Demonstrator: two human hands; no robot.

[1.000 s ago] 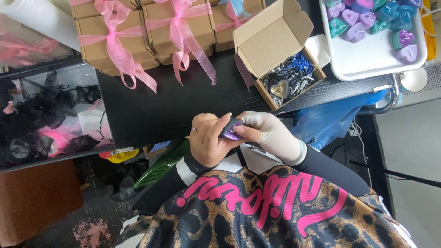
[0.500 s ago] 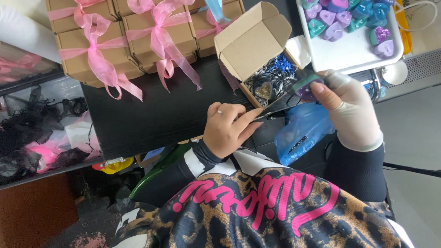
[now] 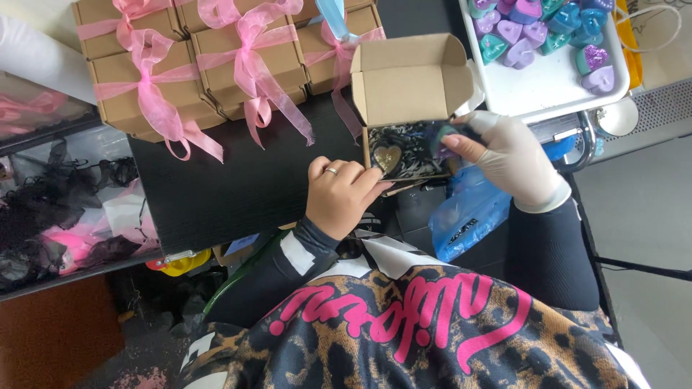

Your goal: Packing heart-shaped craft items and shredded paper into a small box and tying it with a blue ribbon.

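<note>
Black tabletop (image 3: 245,187) fills the middle of the frame, with ribbon-tied cardboard boxes (image 3: 216,65) stacked along the upper left and a white tray (image 3: 548,90) of heart-shaped pieces at the upper right. A second ago both hands were joined low at the table edge around a small purple piece; half a second ago the gloved hand was up near the tray. Now both have come to the open box (image 3: 411,115) at upper centre, so the filling of that box seems to be under way. The left hand (image 3: 342,198), bare with a ring, rests curled at the box's lower left corner, fingertips touching a gold heart (image 3: 388,158) inside. The right hand (image 3: 512,158), in a pale glove, pinches a purple heart (image 3: 445,148) at the box's right side, just over the dark shredded filling. How firmly the left fingers grip the gold heart is hard to tell. A blue bag (image 3: 468,216) lies partly hidden beneath the right wrist.
</note>
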